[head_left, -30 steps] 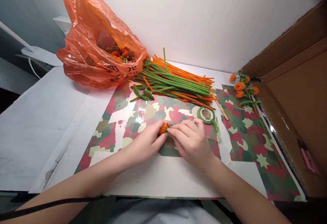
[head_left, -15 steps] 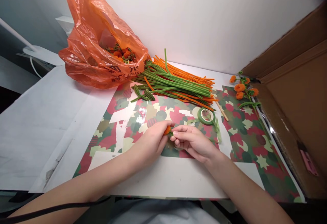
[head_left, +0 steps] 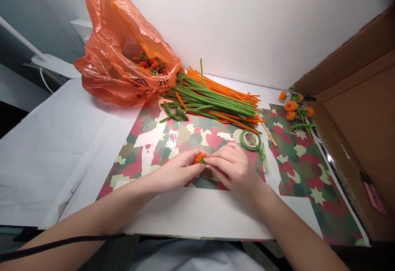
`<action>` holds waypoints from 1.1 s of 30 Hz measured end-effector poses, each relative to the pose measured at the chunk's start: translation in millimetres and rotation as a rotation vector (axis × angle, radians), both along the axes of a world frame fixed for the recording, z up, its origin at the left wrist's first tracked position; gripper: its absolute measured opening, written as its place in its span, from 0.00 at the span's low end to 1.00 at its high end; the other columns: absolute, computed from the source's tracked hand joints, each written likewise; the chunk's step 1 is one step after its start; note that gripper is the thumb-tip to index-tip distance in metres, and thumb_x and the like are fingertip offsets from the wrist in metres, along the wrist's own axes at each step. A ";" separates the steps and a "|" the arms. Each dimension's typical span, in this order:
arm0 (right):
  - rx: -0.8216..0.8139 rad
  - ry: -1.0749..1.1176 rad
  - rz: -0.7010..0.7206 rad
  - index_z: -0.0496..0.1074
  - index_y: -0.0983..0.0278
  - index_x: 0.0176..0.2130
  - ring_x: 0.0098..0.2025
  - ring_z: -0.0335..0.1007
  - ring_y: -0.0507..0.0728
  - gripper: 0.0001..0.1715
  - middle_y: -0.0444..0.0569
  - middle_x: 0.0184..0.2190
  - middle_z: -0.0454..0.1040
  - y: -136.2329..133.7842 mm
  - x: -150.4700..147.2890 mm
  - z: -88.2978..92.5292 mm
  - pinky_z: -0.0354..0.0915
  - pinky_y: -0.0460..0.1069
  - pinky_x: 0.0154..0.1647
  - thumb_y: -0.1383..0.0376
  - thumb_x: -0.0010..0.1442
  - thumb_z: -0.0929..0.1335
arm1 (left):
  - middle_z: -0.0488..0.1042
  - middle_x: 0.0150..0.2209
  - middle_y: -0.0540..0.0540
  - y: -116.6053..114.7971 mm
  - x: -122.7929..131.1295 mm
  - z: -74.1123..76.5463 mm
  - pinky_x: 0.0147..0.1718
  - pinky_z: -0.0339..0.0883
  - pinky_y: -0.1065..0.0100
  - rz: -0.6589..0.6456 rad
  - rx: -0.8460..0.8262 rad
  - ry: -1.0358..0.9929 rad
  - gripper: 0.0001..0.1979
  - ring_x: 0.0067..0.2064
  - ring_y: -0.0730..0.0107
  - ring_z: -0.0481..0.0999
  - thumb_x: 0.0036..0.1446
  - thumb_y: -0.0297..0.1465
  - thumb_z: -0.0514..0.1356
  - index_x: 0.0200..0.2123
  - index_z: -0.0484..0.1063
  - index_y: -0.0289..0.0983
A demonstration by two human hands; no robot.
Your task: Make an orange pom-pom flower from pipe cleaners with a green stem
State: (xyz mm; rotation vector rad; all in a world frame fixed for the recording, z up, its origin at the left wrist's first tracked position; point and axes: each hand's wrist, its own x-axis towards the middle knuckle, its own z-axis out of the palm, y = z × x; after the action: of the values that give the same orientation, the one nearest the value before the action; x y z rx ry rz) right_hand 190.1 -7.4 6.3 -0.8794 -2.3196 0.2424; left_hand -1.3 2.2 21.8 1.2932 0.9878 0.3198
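Note:
Between my two hands, above the patterned sheet, is a small orange pipe-cleaner flower [head_left: 199,158] with a green base. My left hand [head_left: 177,170] is closed round its orange head, with the thumb below and the fingers above. The fingertips of my right hand [head_left: 233,166] pinch at the green end of the flower, and the fingers of both hands meet there. Whatever stem lies inside the right fingers is hidden. A roll of green floral tape [head_left: 250,140] lies just beyond my right hand, its loose end trailing to the right.
Green pipe cleaners [head_left: 222,100] and orange ones [head_left: 216,82] are piled at the back. An orange plastic bag [head_left: 123,73] with flowers inside stands at back left. A finished flower spray [head_left: 290,106] lies near a cardboard box [head_left: 358,139], with a pink cutter [head_left: 373,197] beside it.
My right hand has turned over, its back now facing up. My left hand has shifted slightly left and opened its grip, showing more of the orange flower.

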 end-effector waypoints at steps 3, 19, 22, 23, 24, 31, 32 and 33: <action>-0.239 0.086 -0.124 0.75 0.64 0.32 0.32 0.70 0.54 0.08 0.48 0.29 0.78 -3.9 -5.0 4.6 0.60 0.52 0.38 0.69 0.60 0.66 | 0.62 0.26 0.55 -2.0 2.1 0.5 0.23 0.56 0.72 0.000 0.119 0.026 0.07 0.25 0.75 0.60 0.60 0.30 0.49 0.38 0.65 0.38; -2.007 0.976 -0.193 0.64 0.65 0.25 0.19 0.57 0.44 0.14 0.38 0.20 0.64 1.1 -4.5 4.2 0.53 0.41 0.19 0.64 0.44 0.73 | 0.74 0.48 0.41 -12.2 3.2 -18.4 0.46 0.70 0.63 -0.033 0.912 0.115 0.20 0.49 0.63 0.73 0.60 0.21 0.45 0.53 0.63 0.38; -1.601 0.881 -0.251 0.68 0.64 0.28 0.22 0.63 0.48 0.11 0.42 0.23 0.69 -3.6 -8.4 3.1 0.60 0.44 0.23 0.61 0.50 0.72 | 0.75 0.47 0.41 -10.5 1.9 -16.5 0.46 0.71 0.63 0.018 0.828 0.162 0.20 0.48 0.63 0.74 0.60 0.21 0.46 0.53 0.64 0.38; -1.331 0.804 -0.275 0.70 0.64 0.30 0.26 0.66 0.51 0.10 0.45 0.25 0.71 -4.9 -8.9 2.9 0.63 0.46 0.27 0.61 0.51 0.72 | 0.75 0.47 0.42 -9.8 1.8 -14.4 0.45 0.71 0.63 0.042 0.765 0.177 0.19 0.48 0.63 0.75 0.60 0.22 0.47 0.53 0.64 0.38; -1.028 0.698 -0.274 0.71 0.63 0.32 0.31 0.69 0.53 0.07 0.47 0.29 0.74 -5.8 -8.9 2.9 0.65 0.49 0.31 0.62 0.53 0.71 | 0.75 0.47 0.42 -9.1 1.9 -12.0 0.45 0.71 0.63 0.066 0.698 0.181 0.17 0.47 0.63 0.75 0.61 0.24 0.48 0.52 0.65 0.38; 0.126 0.099 -0.110 0.74 0.63 0.38 0.34 0.69 0.54 0.09 0.49 0.31 0.78 -3.9 -2.9 2.8 0.61 0.52 0.36 0.74 0.61 0.65 | 0.76 0.40 0.47 -5.8 3.5 -1.6 0.37 0.71 0.66 0.080 0.430 0.084 0.13 0.39 0.65 0.76 0.64 0.32 0.50 0.48 0.69 0.39; 0.137 0.086 -0.125 0.74 0.64 0.38 0.33 0.69 0.54 0.08 0.49 0.30 0.77 -3.7 -2.9 2.3 0.60 0.52 0.36 0.74 0.61 0.66 | 0.76 0.39 0.47 -5.9 3.5 -2.1 0.37 0.71 0.66 0.080 0.429 0.086 0.13 0.40 0.65 0.76 0.64 0.32 0.50 0.48 0.70 0.39; 0.132 0.072 -0.142 0.74 0.64 0.37 0.33 0.69 0.54 0.07 0.49 0.30 0.78 -3.7 -3.3 1.7 0.60 0.52 0.36 0.73 0.61 0.66 | 0.76 0.39 0.47 -6.0 3.4 -3.0 0.37 0.71 0.66 0.081 0.436 0.088 0.13 0.41 0.65 0.76 0.64 0.32 0.50 0.48 0.69 0.39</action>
State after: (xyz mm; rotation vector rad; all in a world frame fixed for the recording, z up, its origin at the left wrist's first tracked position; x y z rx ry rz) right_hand 186.8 -11.1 8.0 -0.9482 -2.1682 0.0591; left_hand 2.2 -3.8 18.8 1.6740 1.0839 0.5678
